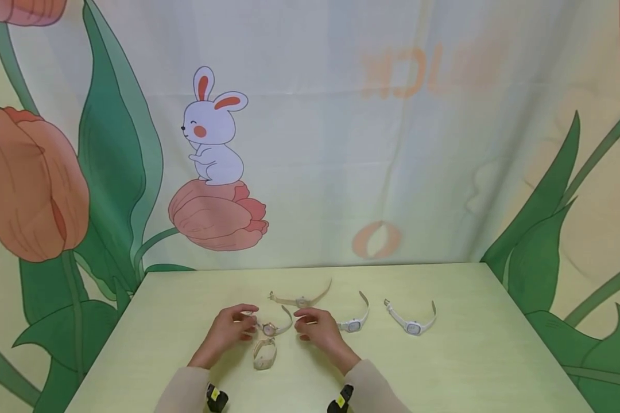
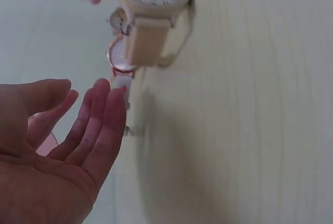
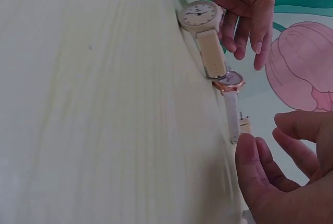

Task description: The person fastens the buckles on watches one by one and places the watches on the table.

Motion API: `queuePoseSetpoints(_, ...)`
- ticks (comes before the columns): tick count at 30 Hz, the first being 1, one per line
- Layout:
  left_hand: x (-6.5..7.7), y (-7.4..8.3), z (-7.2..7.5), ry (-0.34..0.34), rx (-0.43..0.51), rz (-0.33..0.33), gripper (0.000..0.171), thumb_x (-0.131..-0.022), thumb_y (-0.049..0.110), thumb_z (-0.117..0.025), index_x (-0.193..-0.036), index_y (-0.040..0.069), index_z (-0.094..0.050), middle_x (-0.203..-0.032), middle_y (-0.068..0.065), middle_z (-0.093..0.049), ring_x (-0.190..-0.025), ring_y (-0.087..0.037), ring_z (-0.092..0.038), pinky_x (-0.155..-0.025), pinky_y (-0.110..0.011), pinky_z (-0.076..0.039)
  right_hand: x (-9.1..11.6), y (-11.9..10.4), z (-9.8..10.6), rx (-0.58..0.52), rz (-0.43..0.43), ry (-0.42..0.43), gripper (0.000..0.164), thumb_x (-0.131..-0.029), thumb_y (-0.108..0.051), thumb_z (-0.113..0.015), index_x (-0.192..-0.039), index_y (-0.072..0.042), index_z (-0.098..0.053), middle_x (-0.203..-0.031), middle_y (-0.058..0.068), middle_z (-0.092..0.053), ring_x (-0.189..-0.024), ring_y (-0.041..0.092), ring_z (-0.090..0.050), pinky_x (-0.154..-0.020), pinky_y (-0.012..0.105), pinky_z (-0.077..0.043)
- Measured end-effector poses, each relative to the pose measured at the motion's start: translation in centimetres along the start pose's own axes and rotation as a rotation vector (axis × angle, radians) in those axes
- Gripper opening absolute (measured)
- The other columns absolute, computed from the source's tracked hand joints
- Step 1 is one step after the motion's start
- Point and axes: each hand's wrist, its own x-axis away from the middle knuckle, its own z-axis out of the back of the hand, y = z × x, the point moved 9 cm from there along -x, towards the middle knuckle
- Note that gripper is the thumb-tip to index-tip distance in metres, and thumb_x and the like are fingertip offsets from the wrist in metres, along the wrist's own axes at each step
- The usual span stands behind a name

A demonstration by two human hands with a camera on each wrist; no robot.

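My left hand (image 1: 231, 331) hovers at the left end of a rose-gold watch with a white strap (image 1: 270, 329), its fingers loosely bent around nothing. Across from it, at the strap's other end, is my right hand (image 1: 317, 330), also with relaxed fingers and nothing held. A beige watch (image 1: 264, 357) with its strap looped stands just in front, between the two wrists; its round dial faces up in the left wrist view. In the right wrist view, a small gap shows between the right fingertips (image 3: 247, 148) and the white strap (image 3: 231, 114).
Behind the hands lies a small watch with a light strap (image 1: 302, 302). To the right are a white watch (image 1: 353, 326), partly behind the right hand, and another white watch (image 1: 414, 327). A printed curtain (image 1: 310, 172) hangs at the back edge of the pale table (image 1: 470, 367).
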Motion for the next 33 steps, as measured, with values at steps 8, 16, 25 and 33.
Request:
queuePoseSetpoints(8,-0.7,-1.4,-0.5,-0.095,0.093,0.056,0.036,-0.098,0.002,-0.055,-0.133,-0.002,-0.054,-0.093,-0.021,-0.066,-0.073,-0.021,-0.068,-0.068,-0.041,-0.061,-0.9,0.8,-1.7,0.024,-0.044,-0.047,0.028,-0.087,-0.001,-0.069,-0.116,0.001,-0.069,-0.088,0.009,-0.069,-0.071,0.015,-0.065,-0.066,0.032,-0.060)
queuePoseSetpoints(16,-1.2,-3.1,-1.3,-0.159,0.064,0.094,0.032,-0.099,0.002,-0.052,-0.130,-0.006,-0.056,-0.089,-0.017,-0.068,-0.068,-0.020,-0.068,-0.061,-0.038,-0.060,-1.7,1.4,-2.0,0.118,-0.014,-0.050,0.025,-0.089,0.001,-0.065,-0.114,-0.001,-0.070,-0.075,0.006,-0.066,-0.053,0.011,-0.059,-0.052,0.023,-0.052)
queuePoseSetpoints(25,-1.3,-3.8,-1.3,-0.101,0.042,0.145,0.023,-0.099,0.002,-0.050,-0.116,-0.005,-0.063,-0.087,-0.014,-0.066,-0.068,-0.018,-0.066,-0.059,-0.035,-0.060,-1.8,1.1,-2.3,0.192,0.041,-0.059,0.022,-0.089,0.002,-0.060,-0.107,-0.001,-0.072,-0.065,0.002,-0.062,-0.047,0.009,-0.055,-0.048,0.021,-0.048)
queuePoseSetpoints(33,-1.1,-4.1,-1.3,-0.124,0.040,0.134,0.020,-0.099,0.002,-0.050,-0.110,-0.009,-0.062,-0.088,-0.015,-0.067,-0.071,-0.018,-0.066,-0.062,-0.035,-0.060,-1.5,1.0,-2.5,0.234,0.070,-0.061,0.011,-0.090,-0.001,-0.063,-0.091,-0.005,-0.073,-0.062,0.002,-0.062,-0.047,0.010,-0.056,-0.048,0.022,-0.047)
